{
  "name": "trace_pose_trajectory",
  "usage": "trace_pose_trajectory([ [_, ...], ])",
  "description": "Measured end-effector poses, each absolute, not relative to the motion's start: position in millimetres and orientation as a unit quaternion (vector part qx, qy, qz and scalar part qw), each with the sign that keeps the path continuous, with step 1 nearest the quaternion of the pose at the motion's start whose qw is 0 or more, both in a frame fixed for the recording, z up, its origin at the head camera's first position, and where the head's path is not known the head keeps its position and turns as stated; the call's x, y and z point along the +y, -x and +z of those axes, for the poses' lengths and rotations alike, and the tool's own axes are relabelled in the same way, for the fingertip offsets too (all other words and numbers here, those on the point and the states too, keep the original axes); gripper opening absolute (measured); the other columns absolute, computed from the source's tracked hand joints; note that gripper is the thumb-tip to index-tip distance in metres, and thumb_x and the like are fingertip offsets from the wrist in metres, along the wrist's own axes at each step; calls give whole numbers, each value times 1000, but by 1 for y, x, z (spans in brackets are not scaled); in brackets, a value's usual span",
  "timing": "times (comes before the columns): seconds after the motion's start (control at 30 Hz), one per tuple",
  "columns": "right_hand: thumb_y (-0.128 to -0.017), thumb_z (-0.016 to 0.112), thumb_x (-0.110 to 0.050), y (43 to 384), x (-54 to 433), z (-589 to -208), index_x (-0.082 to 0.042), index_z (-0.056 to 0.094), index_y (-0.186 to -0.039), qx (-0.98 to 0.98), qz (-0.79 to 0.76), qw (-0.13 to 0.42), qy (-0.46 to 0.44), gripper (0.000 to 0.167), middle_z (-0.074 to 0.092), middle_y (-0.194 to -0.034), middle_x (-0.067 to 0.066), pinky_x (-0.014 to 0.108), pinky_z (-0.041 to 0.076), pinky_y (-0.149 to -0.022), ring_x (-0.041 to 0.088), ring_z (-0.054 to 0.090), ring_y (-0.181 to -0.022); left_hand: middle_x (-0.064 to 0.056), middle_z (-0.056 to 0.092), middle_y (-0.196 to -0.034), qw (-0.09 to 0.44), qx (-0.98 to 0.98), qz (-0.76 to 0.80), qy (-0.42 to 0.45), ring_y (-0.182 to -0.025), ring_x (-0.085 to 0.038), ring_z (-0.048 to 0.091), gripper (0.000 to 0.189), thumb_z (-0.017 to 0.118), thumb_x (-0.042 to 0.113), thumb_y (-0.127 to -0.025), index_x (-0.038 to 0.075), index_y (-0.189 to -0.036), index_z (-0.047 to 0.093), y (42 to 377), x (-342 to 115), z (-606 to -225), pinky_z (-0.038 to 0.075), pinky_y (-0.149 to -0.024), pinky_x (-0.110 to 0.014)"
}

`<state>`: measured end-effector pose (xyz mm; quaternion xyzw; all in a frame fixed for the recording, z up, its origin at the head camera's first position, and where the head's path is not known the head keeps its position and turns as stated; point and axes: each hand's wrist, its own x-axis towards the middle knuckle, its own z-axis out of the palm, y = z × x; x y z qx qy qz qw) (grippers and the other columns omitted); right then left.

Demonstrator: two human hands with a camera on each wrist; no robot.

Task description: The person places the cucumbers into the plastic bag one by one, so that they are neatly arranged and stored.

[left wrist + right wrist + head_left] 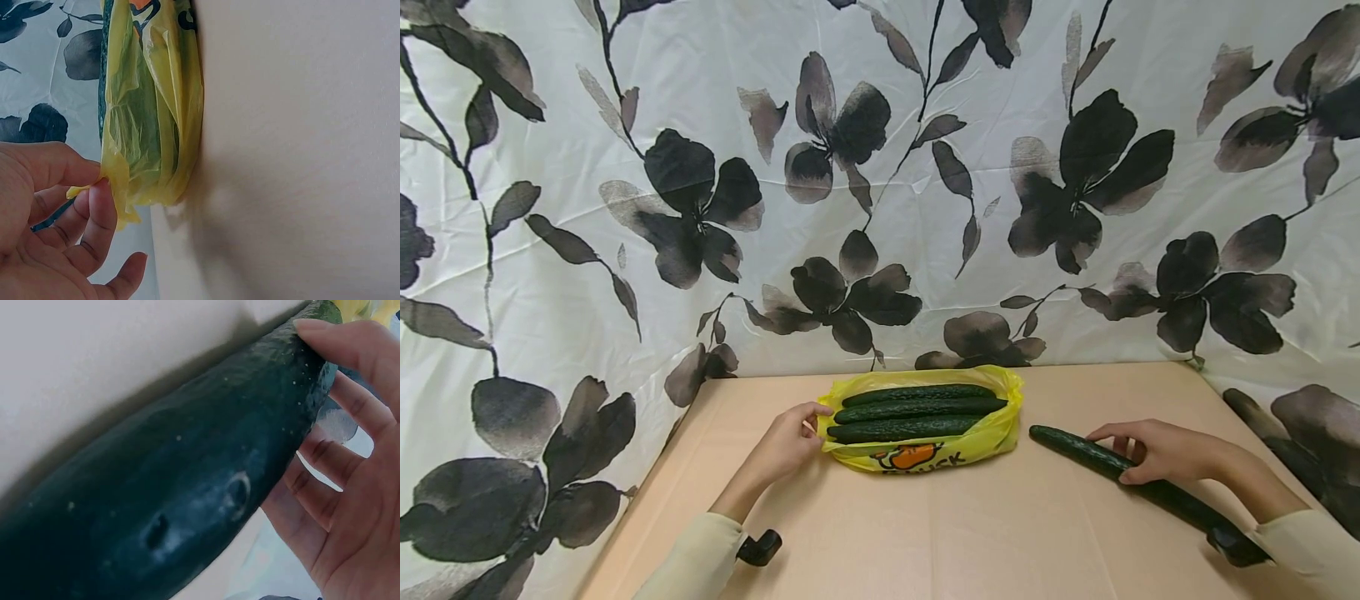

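Observation:
A yellow plastic bag [1000, 442] with a printed orange picture lies at the back middle of the table, its mouth spread wide. Inside rest three dark green cucumbers [917, 408], side by side. My left hand [793, 437] pinches the bag's left edge between thumb and index finger; the gathered yellow film [115, 187] shows in the left wrist view. To the right of the bag, my right hand [1172, 452] grips another long cucumber [1075, 450] around its middle, thumb on the near side. This cucumber [187, 450] fills much of the right wrist view, slanting close over the table.
The light tan table [925, 533] ends at the back against a white cloth [940, 250] with dark printed flowers. A black wrist camera [760, 548] sits by the left sleeve, and another [1232, 546] by the right sleeve.

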<state>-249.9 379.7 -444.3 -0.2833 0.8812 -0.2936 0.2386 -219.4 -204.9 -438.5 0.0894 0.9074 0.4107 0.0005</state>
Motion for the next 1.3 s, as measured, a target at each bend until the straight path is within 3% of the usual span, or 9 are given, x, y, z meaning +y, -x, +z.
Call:
trace_pose_trajectory([
  [0.53, -88, 78, -20, 258, 378, -440, -11, 55, -140, 875, -285, 202, 336, 58, 59, -104, 5, 26, 52, -67, 6, 62, -82, -15, 59, -99, -3, 911, 402, -90, -78, -14, 59, 44, 65, -11, -82, 2, -124, 67, 220, -204, -439, 50, -68, -27],
  [1.3, -89, 76, -20, 284, 365, -389, -14, 54, -140, 888, -252, 148, 356, 56, 63, -105, 4, 28, 55, -68, 6, 66, -86, -18, 59, -99, -6, 910, 405, -93, -72, -14, 56, 45, 63, -12, -81, 1, -123, 67, 225, -204, -441, 46, -64, -25],
])
